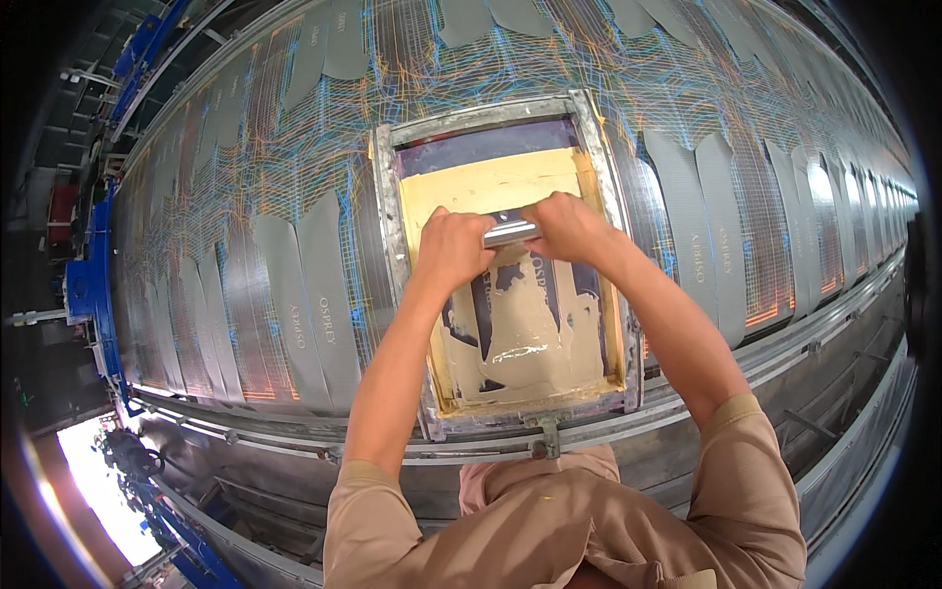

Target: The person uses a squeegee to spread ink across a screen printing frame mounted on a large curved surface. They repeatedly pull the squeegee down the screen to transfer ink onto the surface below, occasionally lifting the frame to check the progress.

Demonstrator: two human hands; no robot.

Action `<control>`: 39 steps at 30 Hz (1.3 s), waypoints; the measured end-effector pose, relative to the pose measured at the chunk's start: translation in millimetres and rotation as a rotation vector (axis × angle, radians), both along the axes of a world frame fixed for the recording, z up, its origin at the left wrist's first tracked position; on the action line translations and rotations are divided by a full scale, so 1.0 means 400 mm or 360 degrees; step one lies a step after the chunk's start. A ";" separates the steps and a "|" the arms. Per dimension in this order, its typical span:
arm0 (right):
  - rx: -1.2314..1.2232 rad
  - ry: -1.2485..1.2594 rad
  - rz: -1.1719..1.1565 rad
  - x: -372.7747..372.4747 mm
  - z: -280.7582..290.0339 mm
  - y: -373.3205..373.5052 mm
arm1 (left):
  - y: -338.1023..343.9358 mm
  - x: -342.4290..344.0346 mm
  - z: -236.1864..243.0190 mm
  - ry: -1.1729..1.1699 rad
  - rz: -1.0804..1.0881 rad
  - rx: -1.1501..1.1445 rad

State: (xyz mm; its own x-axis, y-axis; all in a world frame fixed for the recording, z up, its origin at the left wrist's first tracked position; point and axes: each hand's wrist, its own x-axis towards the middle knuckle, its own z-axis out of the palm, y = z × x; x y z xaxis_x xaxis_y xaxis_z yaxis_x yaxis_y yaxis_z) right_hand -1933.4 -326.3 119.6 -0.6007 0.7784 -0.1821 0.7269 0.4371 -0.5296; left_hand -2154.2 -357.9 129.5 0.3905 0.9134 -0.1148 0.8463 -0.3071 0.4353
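Observation:
A squeegee (510,229) with a metallic bar lies across the middle of a screen printing frame (608,167). My left hand (454,247) is closed round its left end, and my right hand (569,228) grips the right end. The hands are level and a short way apart. Beige ink (530,368) covers much of the mesh below the squeegee, with dark patches showing through and a shiny wet streak near the front. Yellowish tape (491,177) lines the inside of the frame. The squeegee's lower edge is largely hidden by my hands.
Under the frame runs a long table (294,128) marked with many coloured lines. Grey cut panels (314,294) lie in rows on both sides. A metal rail (687,402) borders the near edge, with a clamp (547,438) at the frame. Blue machinery (98,265) stands at left.

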 end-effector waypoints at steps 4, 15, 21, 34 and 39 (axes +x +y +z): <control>-0.0041 0.0004 0.0028 -0.005 -0.016 0.040 | 0.033 0.002 -0.014 -0.0043 0.0039 -0.0032; 0.0113 0.0011 0.0131 0.045 0.000 -0.387 | -0.379 0.034 -0.030 -0.0092 -0.0082 0.0099; 0.0091 0.0221 -0.0452 0.120 0.090 -0.387 | -0.480 0.053 0.049 -0.0116 -0.0022 0.0150; 0.0178 0.0381 -0.1518 0.301 0.015 -0.260 | -0.506 0.043 0.026 -0.0194 0.0078 0.0219; 0.0126 0.0594 -0.1521 0.265 0.012 -0.273 | -0.504 0.017 0.119 -0.0067 0.0173 0.0219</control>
State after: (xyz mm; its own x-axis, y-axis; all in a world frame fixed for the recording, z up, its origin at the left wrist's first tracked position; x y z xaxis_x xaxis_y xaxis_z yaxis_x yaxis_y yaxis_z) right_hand -1827.2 -435.3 124.2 0.2683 0.9626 -0.0380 0.5846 -0.1941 -0.7878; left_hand -2147.5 -559.5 176.9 0.2904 0.9565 0.0284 0.8596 -0.2738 0.4315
